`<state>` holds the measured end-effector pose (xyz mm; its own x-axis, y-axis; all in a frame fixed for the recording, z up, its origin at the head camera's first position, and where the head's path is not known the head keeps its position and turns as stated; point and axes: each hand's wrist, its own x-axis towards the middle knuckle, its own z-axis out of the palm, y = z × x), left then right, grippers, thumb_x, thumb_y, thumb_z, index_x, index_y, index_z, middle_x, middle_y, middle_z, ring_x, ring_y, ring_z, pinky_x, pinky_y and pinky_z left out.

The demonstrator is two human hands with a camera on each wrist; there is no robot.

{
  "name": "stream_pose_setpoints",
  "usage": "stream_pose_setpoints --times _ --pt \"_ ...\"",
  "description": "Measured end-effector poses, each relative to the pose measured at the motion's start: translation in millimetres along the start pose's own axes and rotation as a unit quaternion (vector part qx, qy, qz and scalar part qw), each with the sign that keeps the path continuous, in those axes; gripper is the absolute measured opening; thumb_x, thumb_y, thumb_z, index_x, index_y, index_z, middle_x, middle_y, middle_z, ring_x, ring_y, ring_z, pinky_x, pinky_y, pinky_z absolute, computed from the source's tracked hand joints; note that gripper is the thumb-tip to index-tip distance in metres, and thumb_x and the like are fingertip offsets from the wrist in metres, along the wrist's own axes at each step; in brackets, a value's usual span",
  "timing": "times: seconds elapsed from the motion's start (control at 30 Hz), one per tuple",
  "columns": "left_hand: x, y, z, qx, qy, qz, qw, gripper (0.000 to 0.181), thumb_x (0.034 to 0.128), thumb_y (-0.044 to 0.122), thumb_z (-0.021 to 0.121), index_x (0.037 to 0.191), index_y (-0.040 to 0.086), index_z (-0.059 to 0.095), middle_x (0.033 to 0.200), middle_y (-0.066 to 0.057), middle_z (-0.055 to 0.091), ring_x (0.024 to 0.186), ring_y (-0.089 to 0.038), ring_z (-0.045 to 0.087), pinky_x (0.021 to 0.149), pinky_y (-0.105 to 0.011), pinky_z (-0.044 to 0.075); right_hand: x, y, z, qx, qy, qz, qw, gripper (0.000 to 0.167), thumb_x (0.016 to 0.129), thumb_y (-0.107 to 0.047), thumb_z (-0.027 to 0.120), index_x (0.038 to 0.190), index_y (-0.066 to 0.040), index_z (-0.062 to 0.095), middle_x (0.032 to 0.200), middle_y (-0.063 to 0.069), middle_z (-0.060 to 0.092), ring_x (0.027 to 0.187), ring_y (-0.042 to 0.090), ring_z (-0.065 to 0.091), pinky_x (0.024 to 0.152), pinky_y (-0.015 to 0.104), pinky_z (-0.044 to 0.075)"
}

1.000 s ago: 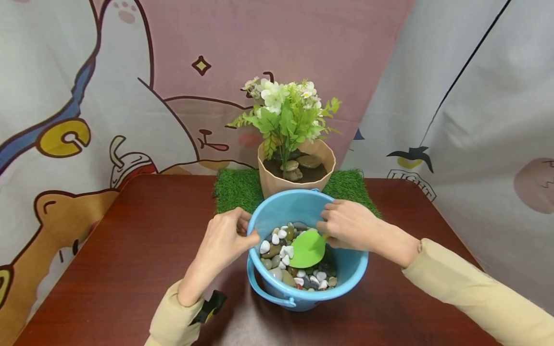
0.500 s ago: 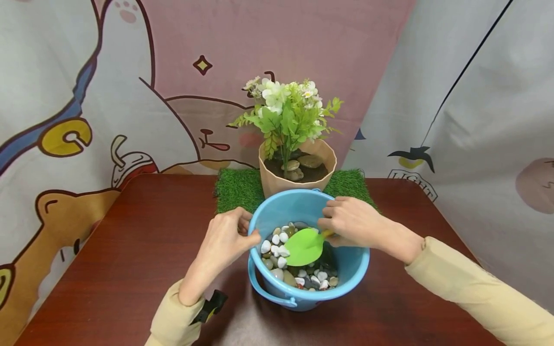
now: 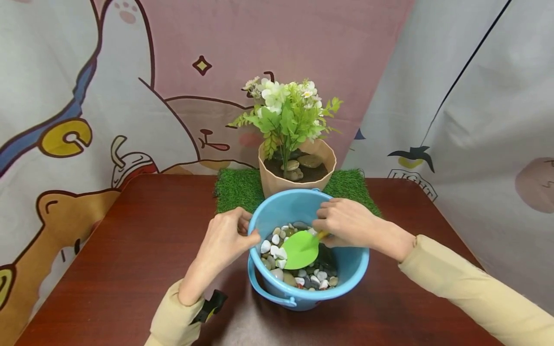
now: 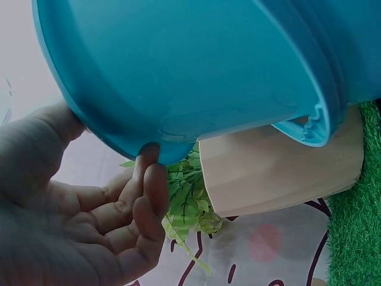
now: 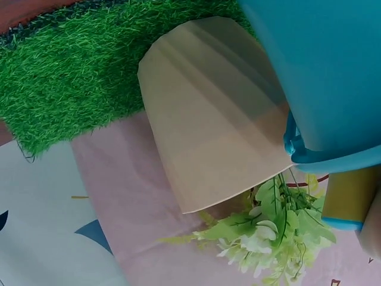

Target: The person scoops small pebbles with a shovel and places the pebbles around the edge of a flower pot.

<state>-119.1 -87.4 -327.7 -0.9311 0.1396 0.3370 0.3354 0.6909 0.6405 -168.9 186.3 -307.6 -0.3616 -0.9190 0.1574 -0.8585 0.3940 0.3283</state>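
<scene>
A light-blue bucket (image 3: 298, 299) stands on the table, holding white, grey and brown pebbles (image 3: 321, 276). My left hand (image 3: 222, 239) grips its left rim, thumb over the edge and fingers outside; the left wrist view shows the hand (image 4: 89, 202) with fingertips against the outer wall. My right hand (image 3: 352, 223) reaches over the right rim, curled round the handle of a green scoop (image 3: 300, 250). The scoop's blade lies on the pebbles beside some white ones. In the right wrist view a yellow handle end (image 5: 350, 196) with a blue edge sticks out past the rim.
Behind the bucket, a peach pot (image 3: 283, 186) with white flowers (image 3: 274, 95), leaves and stones stands on green artificial turf (image 3: 238, 187). The brown table (image 3: 147, 240) extends to both sides. The bucket's handle (image 3: 268, 297) hangs at its front left. Printed cloth covers the walls.
The green scoop has shifted slightly left among the pebbles, and white pebbles near its blade have moved. My right hand moved a little with it; my left hand stays on the rim.
</scene>
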Motion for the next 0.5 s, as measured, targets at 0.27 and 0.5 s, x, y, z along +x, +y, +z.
stream_pose_setpoints --times 0.27,0.5 --pt "0.2 -0.6 0.4 -0.001 0.002 0.005 1.0000 0.018 0.0684 0.012 0.067 0.085 0.005 0.068 0.070 -0.002 0.069 0.060 -0.005 0.062 0.062 -0.026 0.050 -1.6 2.5 -0.7 0.023 0.020 -0.003 0.9995 0.023 0.064 -0.026 0.080 0.070 -0.022 0.058 0.062 -0.009 0.049 0.059 0.006 0.040 0.056 0.020 0.035" --pt "0.0 -0.9 0.4 -0.002 0.003 0.006 1.0000 0.017 0.0684 0.012 0.067 0.084 0.006 0.068 0.069 -0.002 0.069 0.060 -0.005 0.061 0.062 -0.026 0.049 1.2 -0.4 3.1 0.086 0.051 -0.012 0.9950 0.020 0.067 -0.027 0.079 0.074 -0.023 0.061 0.067 -0.011 0.054 0.062 0.004 0.043 0.057 0.018 0.037"
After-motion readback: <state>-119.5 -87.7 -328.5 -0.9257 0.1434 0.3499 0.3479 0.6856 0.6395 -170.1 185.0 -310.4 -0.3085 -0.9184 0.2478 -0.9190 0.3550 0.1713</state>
